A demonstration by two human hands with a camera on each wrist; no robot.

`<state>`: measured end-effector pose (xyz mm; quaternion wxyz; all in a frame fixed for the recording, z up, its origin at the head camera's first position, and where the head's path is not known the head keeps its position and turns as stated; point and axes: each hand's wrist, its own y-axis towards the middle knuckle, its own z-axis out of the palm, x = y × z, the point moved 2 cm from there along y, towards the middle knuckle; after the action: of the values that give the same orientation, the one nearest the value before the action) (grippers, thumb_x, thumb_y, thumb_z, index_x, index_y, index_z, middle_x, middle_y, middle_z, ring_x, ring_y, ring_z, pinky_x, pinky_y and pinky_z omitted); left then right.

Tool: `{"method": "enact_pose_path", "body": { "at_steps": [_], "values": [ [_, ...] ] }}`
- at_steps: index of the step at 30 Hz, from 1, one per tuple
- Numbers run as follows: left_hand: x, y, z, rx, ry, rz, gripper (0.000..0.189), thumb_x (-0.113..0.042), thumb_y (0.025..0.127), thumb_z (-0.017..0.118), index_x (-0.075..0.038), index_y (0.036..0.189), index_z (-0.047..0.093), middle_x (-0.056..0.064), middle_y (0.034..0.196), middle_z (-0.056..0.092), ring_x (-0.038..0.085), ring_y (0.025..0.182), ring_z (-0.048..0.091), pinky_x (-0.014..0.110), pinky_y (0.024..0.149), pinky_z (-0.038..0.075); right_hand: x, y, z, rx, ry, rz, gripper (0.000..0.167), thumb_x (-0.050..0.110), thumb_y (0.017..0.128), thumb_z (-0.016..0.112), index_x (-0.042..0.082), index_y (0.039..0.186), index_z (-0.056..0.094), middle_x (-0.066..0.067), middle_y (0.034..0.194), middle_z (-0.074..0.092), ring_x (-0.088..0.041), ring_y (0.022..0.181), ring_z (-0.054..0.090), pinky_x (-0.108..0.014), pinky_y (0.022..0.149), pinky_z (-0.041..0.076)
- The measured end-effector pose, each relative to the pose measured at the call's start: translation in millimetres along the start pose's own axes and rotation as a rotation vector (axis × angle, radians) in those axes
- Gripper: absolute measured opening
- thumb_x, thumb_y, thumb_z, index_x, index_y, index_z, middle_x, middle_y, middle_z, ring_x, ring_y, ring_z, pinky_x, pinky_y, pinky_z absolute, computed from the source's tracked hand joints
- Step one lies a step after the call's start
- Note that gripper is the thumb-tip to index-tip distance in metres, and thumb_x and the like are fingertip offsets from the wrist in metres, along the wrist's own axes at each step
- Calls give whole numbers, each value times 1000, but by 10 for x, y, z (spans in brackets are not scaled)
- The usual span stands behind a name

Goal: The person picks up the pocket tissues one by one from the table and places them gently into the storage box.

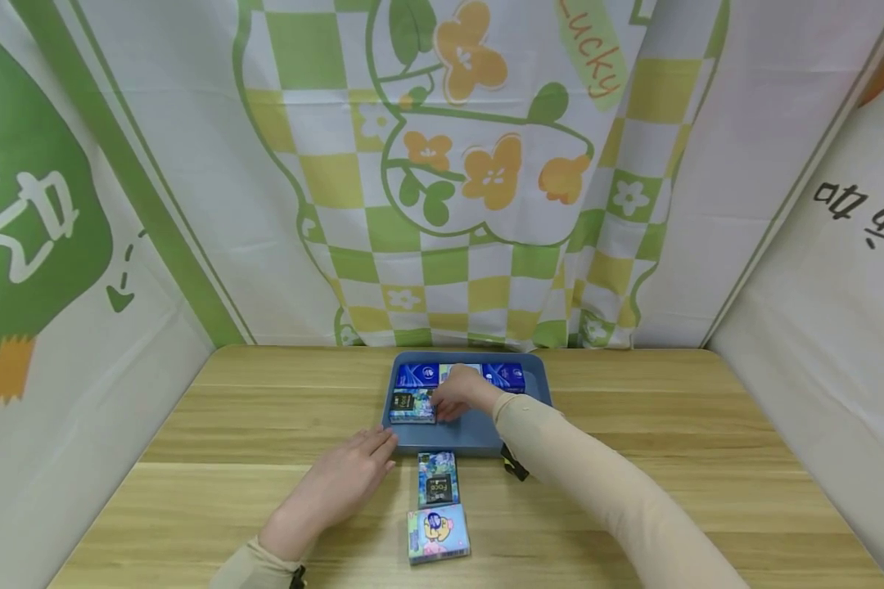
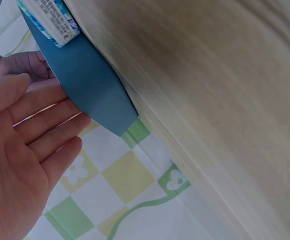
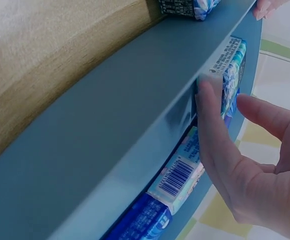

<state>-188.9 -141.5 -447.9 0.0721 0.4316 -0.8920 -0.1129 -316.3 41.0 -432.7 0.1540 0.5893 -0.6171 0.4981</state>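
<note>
A blue-grey tray (image 1: 471,435) lies on the table, holding several small tissue packs. Its front row has a blue floral tissue pack (image 1: 405,409) with a black label, at the left. My right hand (image 1: 462,393) reaches into the tray with its fingertips at that pack's right side; the right wrist view shows the fingers nearly straight and the thumb apart. Partly behind this hand is a pale tissue pack (image 3: 177,175), between two dark blue packs (image 1: 417,375) in the back row. With straight fingers, my left hand (image 1: 342,478) touches the tray's front left corner.
In front of the tray, another floral tissue pack (image 1: 437,478) lies on the wooden table (image 1: 633,458). Nearer still is a light blue and pink pack (image 1: 439,533) with a cartoon figure. A patterned curtain (image 1: 449,270) hangs behind the table's back edge.
</note>
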Motion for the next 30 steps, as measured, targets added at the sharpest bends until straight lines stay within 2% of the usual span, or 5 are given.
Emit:
{"method": "enact_pose_path", "body": {
  "at_steps": [3, 8, 14, 21, 30],
  "values": [
    [-5, -1, -6, -5, 1, 2, 39, -23, 95, 57, 2, 124, 59, 19, 129, 58, 34, 120, 56, 46, 104, 46, 5, -12, -19, -6, -51, -17, 21, 4, 82, 68, -12, 94, 63, -23, 88, 72, -33, 85, 71, -38, 73, 61],
    [-9, -3, -6, 0, 0, 6, 39, -23, 95, 57, 3, 124, 59, 19, 129, 58, 34, 121, 55, 45, 105, 45, 19, -58, -50, -36, -205, -74, 17, 11, 81, 72, -5, 84, 70, -17, 85, 73, -28, 81, 72, -35, 69, 62],
    [0, -3, -1, 5, 3, 3, 40, -24, 95, 57, 2, 125, 59, 19, 129, 58, 34, 121, 55, 46, 104, 46, 39, -178, -83, -44, -329, -175, 17, 16, 82, 72, -1, 83, 74, -15, 83, 74, -25, 79, 72, -34, 67, 62],
    [11, -7, 8, 23, 1, -7, 40, -24, 95, 55, 1, 126, 57, 19, 131, 57, 34, 122, 54, 47, 105, 45, 50, -336, -131, -34, -321, -225, 17, 17, 84, 71, 3, 93, 72, -14, 87, 73, -27, 82, 71, -34, 69, 61],
    [14, -4, 8, 29, -5, -12, 41, -25, 96, 55, 1, 127, 57, 18, 132, 56, 34, 122, 54, 47, 104, 45, 1, -502, -175, -35, -303, -262, 15, 19, 85, 71, 7, 93, 69, -8, 81, 71, -29, 82, 70, -37, 70, 60]
  ]
}}
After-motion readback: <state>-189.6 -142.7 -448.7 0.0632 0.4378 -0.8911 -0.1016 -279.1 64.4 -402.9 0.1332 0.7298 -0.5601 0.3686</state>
